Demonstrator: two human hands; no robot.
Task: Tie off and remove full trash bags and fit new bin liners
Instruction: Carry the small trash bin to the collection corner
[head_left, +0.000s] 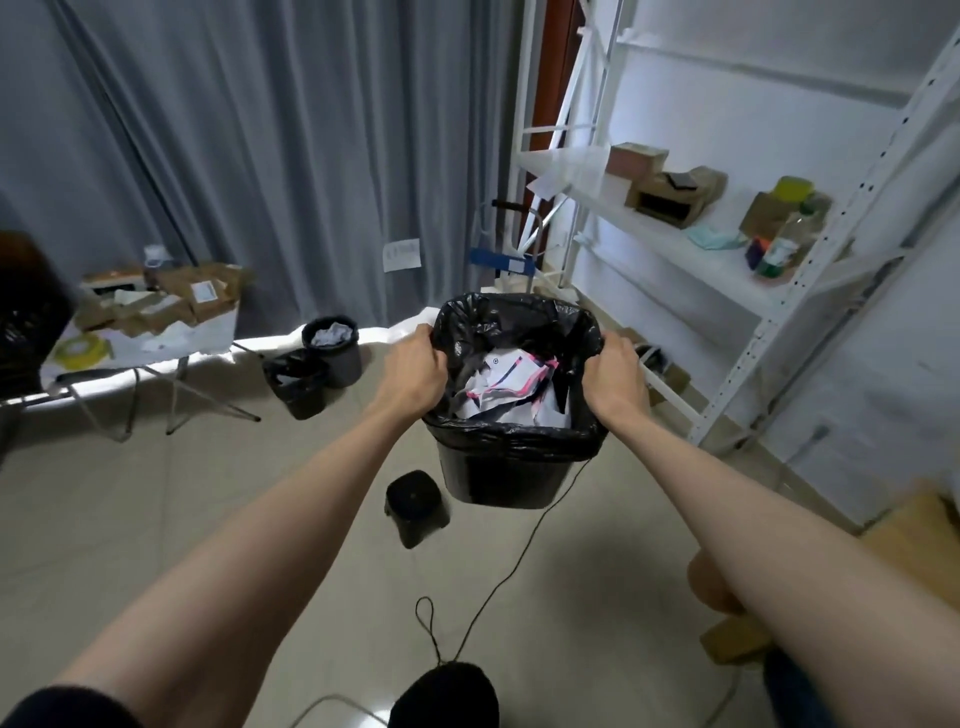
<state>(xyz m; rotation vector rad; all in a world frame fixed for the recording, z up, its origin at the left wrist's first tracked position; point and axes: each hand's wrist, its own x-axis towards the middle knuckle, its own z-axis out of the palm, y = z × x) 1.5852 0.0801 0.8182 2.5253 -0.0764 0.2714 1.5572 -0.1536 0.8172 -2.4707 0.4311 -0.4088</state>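
A black bin (498, 480) lined with a black trash bag (511, 436) hangs in the air in front of me, above the tiled floor. Crumpled white and pink paper (511, 392) fills it. My left hand (415, 366) grips the bin's left rim, with the bag's folded edge under it. My right hand (615, 376) grips the right rim the same way. Two other lined bins stand on the floor by the curtain: one grey with white paper inside (335, 345), one black (298, 382).
A small black stool (415, 506) and a thin black cable (498, 582) lie on the floor below the bin. A folding table (156, 332) with boxes and tape stands at left. White metal shelving (691, 260) with boxes lines the right wall.
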